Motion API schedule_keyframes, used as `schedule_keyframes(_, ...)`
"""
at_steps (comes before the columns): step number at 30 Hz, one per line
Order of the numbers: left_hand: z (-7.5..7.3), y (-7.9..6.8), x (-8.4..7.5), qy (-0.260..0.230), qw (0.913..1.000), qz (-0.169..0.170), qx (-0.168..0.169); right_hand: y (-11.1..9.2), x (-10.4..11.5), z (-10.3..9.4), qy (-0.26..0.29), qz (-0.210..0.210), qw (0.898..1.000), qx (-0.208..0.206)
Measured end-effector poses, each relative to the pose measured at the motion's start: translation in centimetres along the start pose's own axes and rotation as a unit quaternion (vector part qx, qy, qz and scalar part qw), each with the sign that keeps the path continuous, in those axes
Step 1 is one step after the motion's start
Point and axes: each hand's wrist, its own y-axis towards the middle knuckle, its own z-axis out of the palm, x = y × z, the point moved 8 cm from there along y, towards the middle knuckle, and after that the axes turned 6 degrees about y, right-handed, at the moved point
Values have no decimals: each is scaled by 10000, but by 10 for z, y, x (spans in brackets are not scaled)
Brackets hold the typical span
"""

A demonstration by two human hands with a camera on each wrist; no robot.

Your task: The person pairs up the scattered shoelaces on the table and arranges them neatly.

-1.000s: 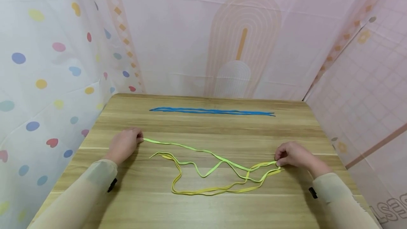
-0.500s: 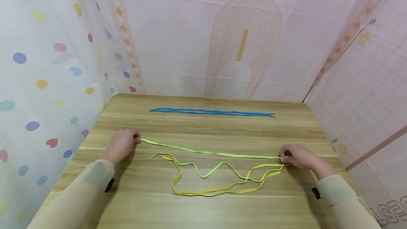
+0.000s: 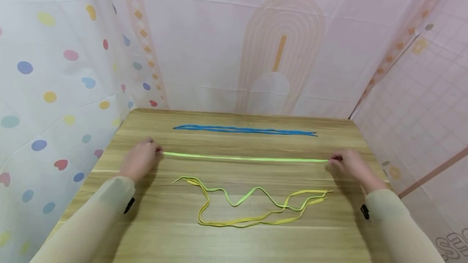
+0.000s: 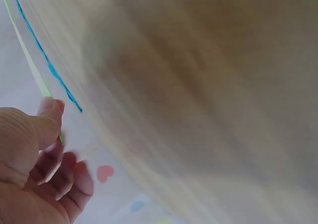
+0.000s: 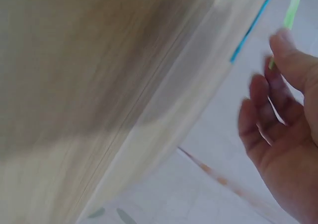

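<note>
A light green shoelace (image 3: 241, 158) is stretched nearly straight between both hands, above the wooden table. My left hand (image 3: 141, 158) pinches its left end between thumb and fingers, and the left wrist view shows a bit of green lace (image 4: 62, 138) past the thumb. At the other end, my right hand (image 3: 352, 168) pinches the lace the same way; a short green tip (image 5: 271, 63) shows below the thumb in the right wrist view. Nearer the person, a second green lace (image 3: 252, 192) lies in a wavy line, partly over yellow laces (image 3: 234, 223).
Blue laces (image 3: 245, 130) lie in a long, narrow row near the back of the wooden table (image 3: 234, 246). Patterned cloth (image 3: 204, 44) hangs behind the table and along both sides.
The slack green lace has been pulled straight and lifted away from the yellow laces. Both hands have moved toward the back, and the right hand has also gone outward. The blue laces stay put.
</note>
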Motion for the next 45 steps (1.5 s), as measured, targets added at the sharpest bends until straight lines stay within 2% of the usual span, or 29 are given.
schedule_keyframes(3,-3,14,-7,132,9999,15,-72,12,-8,-2,-98,274,9994,-165)
schedule_keyframes(7,1,32,-16,248,9996,-50,89,26,-18,1,-177,726,9971,-148)
schedule_keyframes(10,7,41,-17,276,9993,-138,194,34,-22,5,-232,920,9954,-108)
schedule_keyframes(13,10,47,-15,298,9993,-193,134,39,-25,7,-220,1070,9939,-172)
schedule_keyframes(18,4,55,-11,330,9991,-268,-94,44,-34,6,-135,1349,9897,-453)
schedule_keyframes(23,-2,61,-11,491,9983,-286,-126,49,-35,10,-8,1482,9878,-468)
schedule_keyframes(30,6,71,-7,505,9972,-542,130,61,-33,12,-106,1693,9837,-588)
schedule_keyframes(34,10,76,-11,701,9952,-609,298,66,-37,14,-184,1769,9819,-645)
schedule_keyframes(41,10,78,-20,932,9934,-661,95,67,-37,15,-318,1825,9794,-806)
schedule_keyframes(45,13,78,-22,1050,9920,-695,86,70,-32,17,-455,1765,9804,-752)
